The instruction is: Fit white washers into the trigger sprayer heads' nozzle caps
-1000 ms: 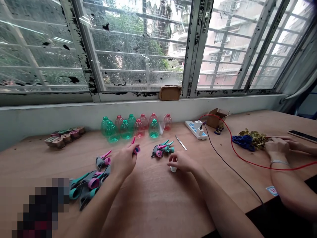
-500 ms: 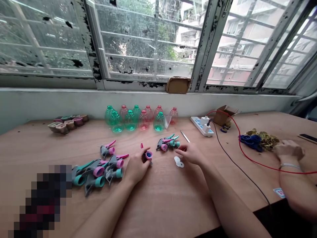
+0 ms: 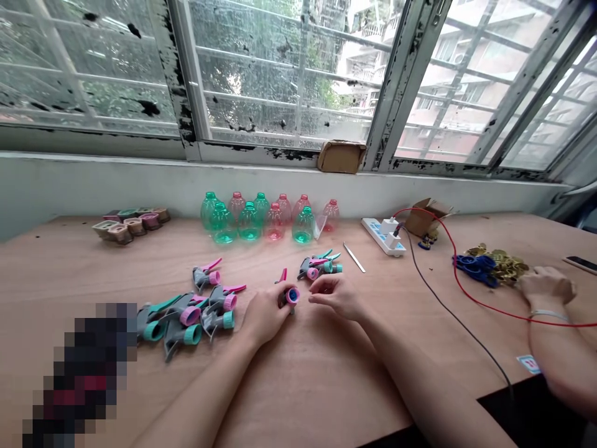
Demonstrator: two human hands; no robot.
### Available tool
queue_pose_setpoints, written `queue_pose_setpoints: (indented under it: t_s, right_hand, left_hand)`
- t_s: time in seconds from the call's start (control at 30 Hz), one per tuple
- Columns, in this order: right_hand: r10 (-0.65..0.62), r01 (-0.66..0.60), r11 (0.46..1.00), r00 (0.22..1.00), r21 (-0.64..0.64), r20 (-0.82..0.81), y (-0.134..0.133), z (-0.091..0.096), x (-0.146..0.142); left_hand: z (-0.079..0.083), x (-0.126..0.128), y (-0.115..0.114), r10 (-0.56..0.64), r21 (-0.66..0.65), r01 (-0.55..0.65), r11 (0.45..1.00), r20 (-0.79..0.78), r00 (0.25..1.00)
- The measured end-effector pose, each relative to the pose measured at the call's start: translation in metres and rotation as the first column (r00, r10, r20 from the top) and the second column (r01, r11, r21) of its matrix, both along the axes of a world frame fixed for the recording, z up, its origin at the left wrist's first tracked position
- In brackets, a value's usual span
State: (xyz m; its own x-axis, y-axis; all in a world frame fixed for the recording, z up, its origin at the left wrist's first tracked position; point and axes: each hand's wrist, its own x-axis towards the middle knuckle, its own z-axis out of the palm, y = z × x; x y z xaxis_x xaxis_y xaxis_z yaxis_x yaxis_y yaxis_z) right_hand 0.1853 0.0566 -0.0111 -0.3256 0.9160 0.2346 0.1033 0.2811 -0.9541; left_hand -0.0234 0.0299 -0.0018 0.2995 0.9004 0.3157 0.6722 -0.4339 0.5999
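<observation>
- Left hand [image 3: 263,314], lower centre of the frame: closed around a grey sprayer head [image 3: 290,295]. The head's pink collar faces the camera and shows a blue inside, and its pink trigger points up and away.
- Right hand [image 3: 336,294], just right of centre: thumb and fingertips pinched together right beside the collar. Whether they hold a small part, or touch the collar, cannot be told.
- The two hands are close together, just above the table [image 3: 303,373].
- Pile of sprayer heads [image 3: 186,314], lower left: grey bodies with pink or teal collars, lying loosely together. One more head [image 3: 205,277] lies alone just above the pile.
- Small cluster of heads [image 3: 319,267], just above the right hand.
- Row of bottles [image 3: 261,218], upper centre against the wall: teal and pink, upright, none carrying a head.
- Judged from this layout, the work goes one head at a time. The pile outnumbers the cluster and every bottle is bare, so most of it appears still to do. Which group is finished cannot be told.
- Metal strip [image 3: 354,257], power strip [image 3: 385,236] and red cable [image 3: 459,289], centre right.
- Co-worker's hand [image 3: 545,285], right edge: beside a heap of blue and gold parts [image 3: 489,266].
- Stacked small trays [image 3: 130,224], left, near the wall.
</observation>
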Motion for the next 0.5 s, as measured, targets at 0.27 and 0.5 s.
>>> queue_pose_setpoints:
  t_s: [0.27, 0.5]
  right_hand:
    - [-0.012, 0.015, 1.000, 0.985, 0.017, -0.173, -0.007, -0.003, -0.019]
    - [-0.076, 0.082, 0.994, 0.993, 0.071, -0.089, -0.011, -0.006, -0.022]
  left_hand:
    - [0.001, 0.002, -0.003, -0.100, -0.002, 0.100, 0.995, 0.022, 0.995]
    - [-0.003, 0.002, -0.002, -0.116, -0.017, 0.117, 0.993, 0.045, 0.992]
